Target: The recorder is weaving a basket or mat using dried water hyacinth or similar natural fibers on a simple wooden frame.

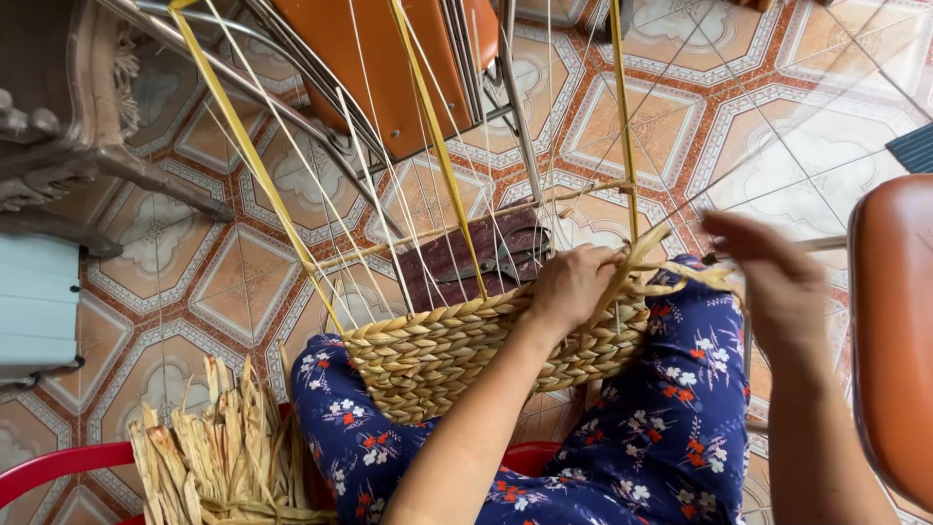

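While woven basket (437, 355) rests on lap at frame centre, left hand (571, 284) clamps rim strand; right hand (773, 282), blurred at right, grip cannot be told. 2 knees flank basket; scissors (505, 258) on floor beyond.

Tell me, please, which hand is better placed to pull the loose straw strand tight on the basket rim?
Probably the right hand: blurred, it seems to grip the loose straw strand beyond the rim. The left hand presses on the woven basket rim, pinning the weave, so it looks better left steadying.
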